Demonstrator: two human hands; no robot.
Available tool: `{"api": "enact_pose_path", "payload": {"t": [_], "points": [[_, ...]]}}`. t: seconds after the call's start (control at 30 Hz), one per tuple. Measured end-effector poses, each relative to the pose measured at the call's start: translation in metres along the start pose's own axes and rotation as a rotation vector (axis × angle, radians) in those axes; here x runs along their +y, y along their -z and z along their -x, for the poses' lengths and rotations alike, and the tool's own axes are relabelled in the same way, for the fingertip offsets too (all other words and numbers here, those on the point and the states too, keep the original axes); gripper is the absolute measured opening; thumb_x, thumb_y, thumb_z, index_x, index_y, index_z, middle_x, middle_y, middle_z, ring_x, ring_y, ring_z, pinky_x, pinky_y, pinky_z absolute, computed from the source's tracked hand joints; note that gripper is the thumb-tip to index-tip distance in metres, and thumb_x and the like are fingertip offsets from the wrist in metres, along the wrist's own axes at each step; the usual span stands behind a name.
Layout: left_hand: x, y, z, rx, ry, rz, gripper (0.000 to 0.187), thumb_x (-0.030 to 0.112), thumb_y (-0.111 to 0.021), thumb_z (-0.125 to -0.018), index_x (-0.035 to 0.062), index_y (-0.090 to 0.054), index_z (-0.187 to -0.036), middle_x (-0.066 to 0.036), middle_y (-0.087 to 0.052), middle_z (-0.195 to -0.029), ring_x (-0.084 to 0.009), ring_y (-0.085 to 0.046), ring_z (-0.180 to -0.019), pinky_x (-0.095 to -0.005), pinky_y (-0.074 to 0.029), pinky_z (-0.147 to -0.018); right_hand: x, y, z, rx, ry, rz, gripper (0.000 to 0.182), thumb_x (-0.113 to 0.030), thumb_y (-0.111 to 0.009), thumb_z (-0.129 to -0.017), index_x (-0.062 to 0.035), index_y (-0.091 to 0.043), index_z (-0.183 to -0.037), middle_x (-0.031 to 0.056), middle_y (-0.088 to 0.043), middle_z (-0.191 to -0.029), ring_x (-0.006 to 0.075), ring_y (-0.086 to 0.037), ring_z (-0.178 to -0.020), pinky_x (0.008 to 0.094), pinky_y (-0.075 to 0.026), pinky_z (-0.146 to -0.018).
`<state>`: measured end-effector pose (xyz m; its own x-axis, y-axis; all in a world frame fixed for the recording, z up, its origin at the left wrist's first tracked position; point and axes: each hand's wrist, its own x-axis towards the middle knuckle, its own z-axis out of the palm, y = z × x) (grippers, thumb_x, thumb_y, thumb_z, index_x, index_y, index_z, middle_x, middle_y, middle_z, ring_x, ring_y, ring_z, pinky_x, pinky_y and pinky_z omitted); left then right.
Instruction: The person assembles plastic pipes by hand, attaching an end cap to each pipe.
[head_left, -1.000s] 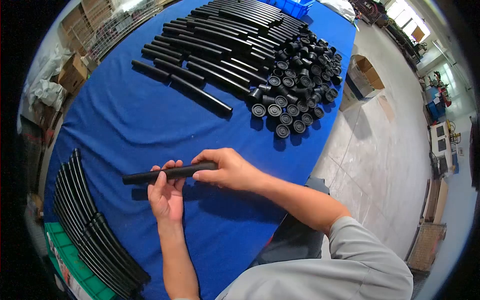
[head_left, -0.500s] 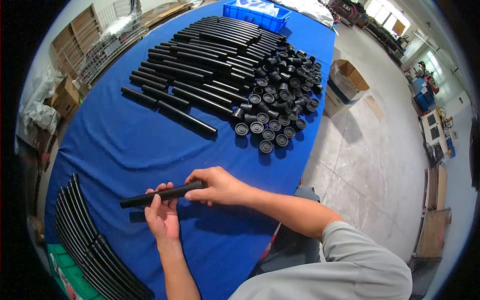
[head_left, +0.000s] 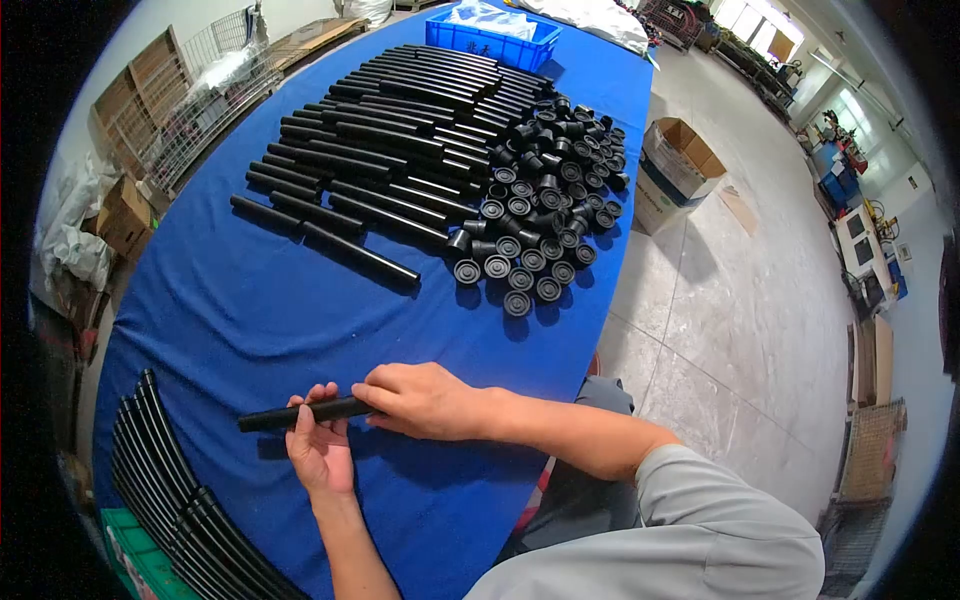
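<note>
A black tube (head_left: 270, 419) is held across both hands above the blue cloth. My left hand (head_left: 322, 452) has its fingers wrapped round the tube near its middle, palm up. My right hand (head_left: 420, 400) grips the tube's right end from above and hides that end. Beyond my hands, many black tubes (head_left: 375, 205) lie in rows. To their right is a pile of black round caps (head_left: 520, 277), several with ringed faces up. At the lower left, more black tubes (head_left: 205, 500) lie side by side.
The table has a blue cloth (head_left: 200, 290). A blue bin (head_left: 492, 38) holding clear plastic stands at its far end, and a green crate (head_left: 140, 560) is at the lower left. An open cardboard box (head_left: 665, 185) stands on the floor to the right.
My right hand has moved left and slightly down along the tube, closer to my left hand, and now covers the tube's right end. The whole view has shifted slightly.
</note>
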<state>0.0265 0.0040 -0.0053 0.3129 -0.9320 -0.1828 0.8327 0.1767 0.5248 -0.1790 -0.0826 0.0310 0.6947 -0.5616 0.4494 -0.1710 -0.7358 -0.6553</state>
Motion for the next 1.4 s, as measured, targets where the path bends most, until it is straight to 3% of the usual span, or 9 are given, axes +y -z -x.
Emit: {"api": "enact_pose_path", "payload": {"t": [0.2, 0.33, 0.5, 0.73, 0.9, 1.03, 1.23, 1.33, 1.4], "points": [[0.0, 0.002, 0.0, -0.047, 0.012, -0.01, 0.018, 0.003, -0.061, -0.099, 0.0064, -0.059, -0.117, -0.02, -0.068, -0.116, -0.0349, -0.066, -0.116, -0.0488, -0.058, -0.099, -0.022, 0.034, -0.023, -0.408, -0.821, -0.726, 0.035, -0.023, -0.074, -0.088, 0.0014, -0.067, -0.112, 0.021, -0.068, -0.094, 0.0347, -0.068, -0.086, 0.0375, -0.056, -0.071], [-0.001, -0.008, 0.002, 0.054, 0.027, -0.08, 0.017, 0.006, -0.061, -0.1, 0.0065, -0.058, -0.117, -0.02, -0.068, -0.118, -0.0358, -0.066, -0.117, -0.05, -0.06, -0.097, 0.003, -0.002, -0.008, 0.196, 0.144, 0.085, 0.037, -0.026, -0.073, -0.093, 0.0027, -0.065, -0.115, 0.0097, -0.067, -0.08, 0.018, -0.065, -0.062, 0.0325, -0.052, -0.053], [0.001, 0.007, 0.0, -0.078, 0.012, -0.084, 0.019, 0.009, -0.059, -0.102, 0.0059, -0.059, -0.12, -0.02, -0.066, -0.124, -0.036, -0.063, -0.121, -0.0509, -0.058, -0.099, -0.017, 0.027, -0.019, -0.265, -0.797, -0.826, 0.039, -0.023, -0.075, -0.089, 0.0024, -0.065, -0.118, 0.0154, -0.069, -0.081, 0.0249, -0.069, -0.073, 0.0329, -0.053, -0.066], [0.001, 0.008, -0.001, -0.084, 0.005, -0.056, 0.019, 0.008, -0.059, -0.102, 0.0058, -0.059, -0.121, -0.02, -0.067, -0.124, -0.0361, -0.063, -0.121, -0.0503, -0.059, -0.099, -0.004, 0.006, -0.002, -0.071, 0.011, 0.116, 0.045, -0.022, -0.079, -0.086, -0.0023, -0.065, -0.123, 0.0184, -0.066, -0.102, 0.0326, -0.068, -0.091, 0.0386, -0.056, -0.069], [-0.002, -0.004, 0.002, -0.037, 0.0, -0.097, 0.018, 0.005, -0.058, -0.101, 0.0063, -0.057, -0.119, -0.021, -0.068, -0.117, -0.0366, -0.067, -0.115, -0.0489, -0.063, -0.092, -0.013, 0.034, -0.023, -0.426, -0.798, -0.685, 0.046, -0.019, -0.077, -0.086, -0.0021, -0.059, -0.126, 0.0156, -0.064, -0.102, 0.0319, -0.067, -0.089, 0.0381, -0.058, -0.07], [0.001, 0.007, 0.0, -0.088, 0.014, -0.093, 0.019, 0.009, -0.058, -0.103, 0.006, -0.059, -0.121, -0.02, -0.066, -0.123, -0.0363, -0.063, -0.122, -0.0505, -0.059, -0.098, -0.002, 0.005, -0.003, 0.054, 0.102, 0.121, 0.04, -0.023, -0.079, -0.086, 0.0001, -0.065, -0.115, 0.0143, -0.065, -0.086, 0.0333, -0.067, -0.079, 0.0347, -0.057, -0.069], [-0.001, -0.001, 0.001, -0.054, 0.02, -0.037, 0.017, 0.005, -0.057, -0.102, 0.0056, -0.058, -0.118, -0.022, -0.068, -0.118, -0.0376, -0.067, -0.115, -0.0515, -0.061, -0.094, -0.015, 0.032, -0.022, -0.322, -0.789, -0.793, 0.04, -0.024, -0.079, -0.086, -0.0004, -0.065, -0.116, 0.0146, -0.066, -0.089, 0.0331, -0.067, -0.079, 0.0343, -0.055, -0.067], [-0.001, -0.002, 0.0, -0.026, 0.01, -0.013, 0.017, 0.005, -0.058, -0.101, 0.0059, -0.058, -0.118, -0.021, -0.069, -0.118, -0.0379, -0.067, -0.116, -0.0525, -0.061, -0.095, -0.007, 0.011, -0.008, 0.01, -0.033, -0.075, 0.04, -0.024, -0.078, -0.086, -0.0005, -0.066, -0.117, 0.0154, -0.067, -0.09, 0.0329, -0.068, -0.082, 0.0351, -0.055, -0.068], [-0.001, -0.002, 0.0, -0.042, 0.003, 0.001, 0.017, 0.005, -0.058, -0.101, 0.0061, -0.059, -0.118, -0.021, -0.069, -0.118, -0.0378, -0.066, -0.116, -0.0527, -0.06, -0.095, -0.001, 0.006, -0.007, -0.033, -0.011, -0.008, 0.04, -0.021, -0.078, -0.086, -0.0008, -0.066, -0.118, 0.0161, -0.068, -0.09, 0.032, -0.068, -0.084, 0.0361, -0.056, -0.07]]}}
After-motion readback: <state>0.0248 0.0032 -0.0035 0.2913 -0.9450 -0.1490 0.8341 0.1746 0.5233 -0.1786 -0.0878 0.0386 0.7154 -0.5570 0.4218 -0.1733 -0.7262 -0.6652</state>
